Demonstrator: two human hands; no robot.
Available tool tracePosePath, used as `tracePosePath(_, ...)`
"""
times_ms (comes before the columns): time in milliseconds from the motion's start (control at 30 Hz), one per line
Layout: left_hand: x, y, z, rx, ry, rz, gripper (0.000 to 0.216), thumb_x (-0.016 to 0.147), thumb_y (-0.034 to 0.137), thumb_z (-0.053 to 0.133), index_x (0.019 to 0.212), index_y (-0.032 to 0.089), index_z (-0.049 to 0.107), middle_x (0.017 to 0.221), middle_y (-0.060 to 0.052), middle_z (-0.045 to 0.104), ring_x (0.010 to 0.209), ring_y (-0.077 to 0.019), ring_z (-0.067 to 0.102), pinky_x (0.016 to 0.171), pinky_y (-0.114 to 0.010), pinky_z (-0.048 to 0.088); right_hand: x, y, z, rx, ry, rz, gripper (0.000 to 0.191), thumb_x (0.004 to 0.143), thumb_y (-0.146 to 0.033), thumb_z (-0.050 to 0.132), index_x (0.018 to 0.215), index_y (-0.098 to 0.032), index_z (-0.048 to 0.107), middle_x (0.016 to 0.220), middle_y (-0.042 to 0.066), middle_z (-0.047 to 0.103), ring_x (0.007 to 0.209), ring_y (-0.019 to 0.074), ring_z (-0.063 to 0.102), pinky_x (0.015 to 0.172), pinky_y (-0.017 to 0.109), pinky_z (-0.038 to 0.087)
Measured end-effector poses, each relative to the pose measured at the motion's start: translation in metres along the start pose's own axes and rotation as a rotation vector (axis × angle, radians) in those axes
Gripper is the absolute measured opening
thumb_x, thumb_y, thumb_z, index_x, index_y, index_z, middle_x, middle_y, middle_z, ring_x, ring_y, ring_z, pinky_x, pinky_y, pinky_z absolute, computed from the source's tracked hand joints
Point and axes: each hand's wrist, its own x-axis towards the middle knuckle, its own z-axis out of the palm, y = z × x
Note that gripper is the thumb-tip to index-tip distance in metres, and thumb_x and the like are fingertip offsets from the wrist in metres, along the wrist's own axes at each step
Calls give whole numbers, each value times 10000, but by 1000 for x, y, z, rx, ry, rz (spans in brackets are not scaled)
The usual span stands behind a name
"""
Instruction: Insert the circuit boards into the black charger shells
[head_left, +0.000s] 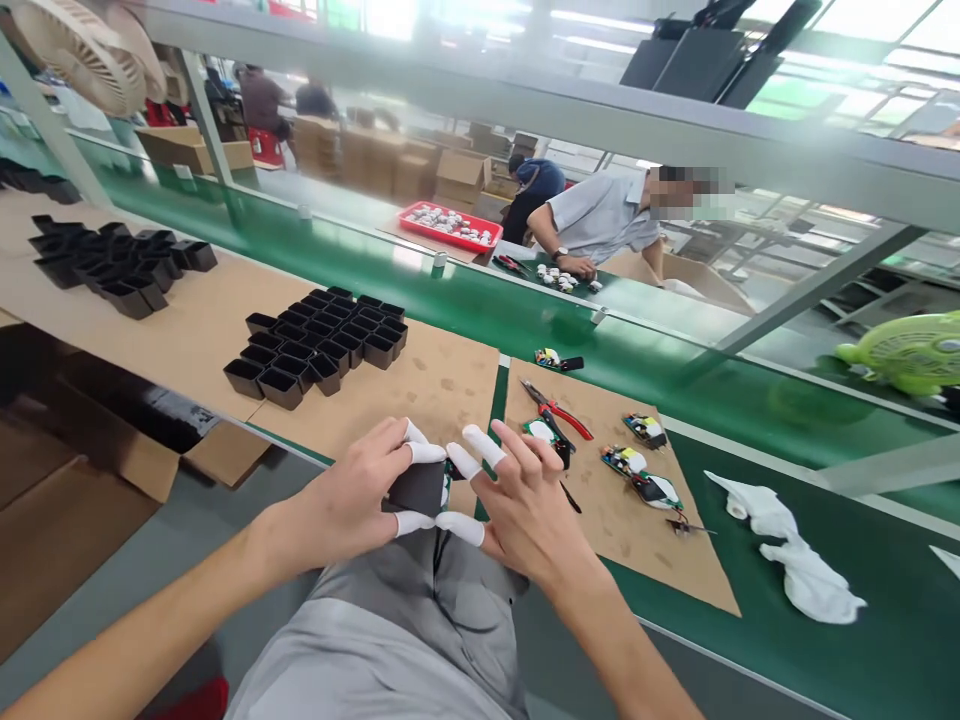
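Above my lap, my left hand [375, 490] grips a black plastic case [417, 488] between thumb and fingers. A green-edged circuit board [448, 485] shows at the case's right-hand opening; most of it is hidden inside. My right hand [525, 490] has its thumb and index finger at that open end, pinching the board's edges, with the other fingers raised. White finger cots cover several fingertips on both hands. Just beyond my right hand lie another circuit board [541, 432] and red-handled pliers [559, 410] on cardboard.
Black cases stand grouped on cardboard [315, 335] and farther left [120, 260]. More circuit boards [645, 475] and a crumpled white cloth [795, 550] lie right. Across the green bench, a co-worker [600, 220] handles small white parts near a red tray [450, 228]. A shelf beam crosses above.
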Motion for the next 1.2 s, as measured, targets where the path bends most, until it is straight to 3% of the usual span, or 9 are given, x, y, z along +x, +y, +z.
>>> tracePosePath(200,80,-30,6,-81,-116,40,381,909,305,919,1220,197,728,1100,-60,665,1000,-253,656,876,-378,564,7,68,30,-6,-2,-99,207,1082,-424,689,1057,-233,765,1275,161,740,1435,361,530,1169,507,395)
tracePosePath(300,116,-44,17,-159,-194,83,439,887,373,942,1235,214,726,1143,-54,685,1071,-258,685,938,-382,572,-3,98,47,20,45,-82,303,1123,-479,601,1020,-235,747,1236,153,744,1341,353,579,1104,504,421)
tracePosePath(400,143,-59,31,-193,-259,100,456,834,401,969,1166,215,717,1102,-24,673,1035,-244,678,903,-365,565,-17,117,65,72,77,-35,432,1143,-591,537,1051,-221,740,1176,143,750,1279,347,612,1091,505,418)
tracePosePath(500,160,-71,44,-239,-286,119,468,826,397,964,1171,214,706,1072,-13,671,958,-216,654,824,-328,543,-29,125,78,131,87,35,436,1114,-630,591,1130,-222,745,1210,138,755,1275,358,627,1066,504,414)
tracePosePath(700,169,-82,62,-314,-295,121,558,769,393,1038,1189,217,716,1064,-23,699,968,-218,671,840,-325,539,-36,127,82,258,113,83,374,1118,-562,589,1129,-215,727,1168,128,772,1221,344,679,1021,493,421)
tracePosePath(867,162,-83,64,-404,-231,146,537,770,319,1032,1177,220,695,1025,-23,699,900,-199,649,783,-308,520,-37,122,84,319,50,97,353,1065,-586,633,1131,-253,729,1283,116,775,1251,361,675,1044,512,408)
tracePosePath(1000,160,-88,65,-420,-218,174,578,736,281,1052,1199,224,712,1024,-21,698,896,-191,642,757,-290,501,-39,117,86,326,80,104,248,1027,-492,651,1064,-253,708,1208,111,774,1209,349,686,1035,501,409)
tracePosePath(1200,159,-88,66,-409,-221,172,575,740,291,1047,1201,218,711,998,-14,691,878,-189,639,748,-288,502,-35,117,83,304,76,133,326,1074,-551,585,1027,-249,698,1172,107,808,1188,336,710,1011,503,404)
